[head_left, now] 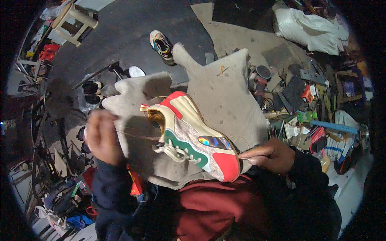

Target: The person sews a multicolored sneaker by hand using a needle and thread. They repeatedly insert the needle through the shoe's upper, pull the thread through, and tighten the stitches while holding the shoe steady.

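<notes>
A sneaker in cream, red and green with white laces lies tilted on its side across my lap, toe toward my right hand. A light cloth is spread beneath it. My right hand pinches thumb and forefinger together at the sole edge by the toe; what is between them is too small to make out. Left of the shoe's opening, my left hand is raised and blurred, with fingers curled. A thin thread runs from it to the shoe, and more thread loops around the heel.
A second sneaker stands on the dark floor beyond the cloth. Tools and scraps crowd the right side, with a green bottle among them. A stool and a white sack are at the back. Metal frames line the left.
</notes>
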Demonstrator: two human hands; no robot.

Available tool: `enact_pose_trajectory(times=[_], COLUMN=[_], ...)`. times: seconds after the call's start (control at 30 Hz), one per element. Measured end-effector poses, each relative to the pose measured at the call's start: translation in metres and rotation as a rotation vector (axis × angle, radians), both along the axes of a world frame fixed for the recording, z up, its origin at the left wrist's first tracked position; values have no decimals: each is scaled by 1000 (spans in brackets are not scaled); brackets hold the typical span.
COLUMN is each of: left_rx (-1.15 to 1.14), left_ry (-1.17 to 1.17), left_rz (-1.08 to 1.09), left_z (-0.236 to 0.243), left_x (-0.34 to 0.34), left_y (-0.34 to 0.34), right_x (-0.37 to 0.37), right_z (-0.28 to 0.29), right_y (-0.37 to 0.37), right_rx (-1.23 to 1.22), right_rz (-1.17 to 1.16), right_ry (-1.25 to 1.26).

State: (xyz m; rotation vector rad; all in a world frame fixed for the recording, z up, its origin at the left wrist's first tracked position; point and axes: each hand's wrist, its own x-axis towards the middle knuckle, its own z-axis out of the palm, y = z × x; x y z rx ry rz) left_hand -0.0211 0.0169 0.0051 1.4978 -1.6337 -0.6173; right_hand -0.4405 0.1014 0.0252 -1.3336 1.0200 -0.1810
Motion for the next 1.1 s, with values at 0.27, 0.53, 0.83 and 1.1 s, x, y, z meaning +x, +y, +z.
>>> enact_pose_trajectory(times=[0.27, 0.53, 0.83, 1.1], left_rx=[121, 900, 1253, 1164], left_ry=[-394, 782, 673, 816], left_rz=[146, -479, -1318, -1319], left_z=[29, -13, -55, -78], left_x=[79, -46, -91, -128], left_y=[-8, 23, -5, 21], right_x=[-17, -27, -27, -34], right_z=[-20, -20, -40, -59], right_y=[14, 13, 24, 50], right_rx=[37, 129, 108, 300], right_rz=[-93, -10, -45, -269], right_ry=[0, -36, -154, -131])
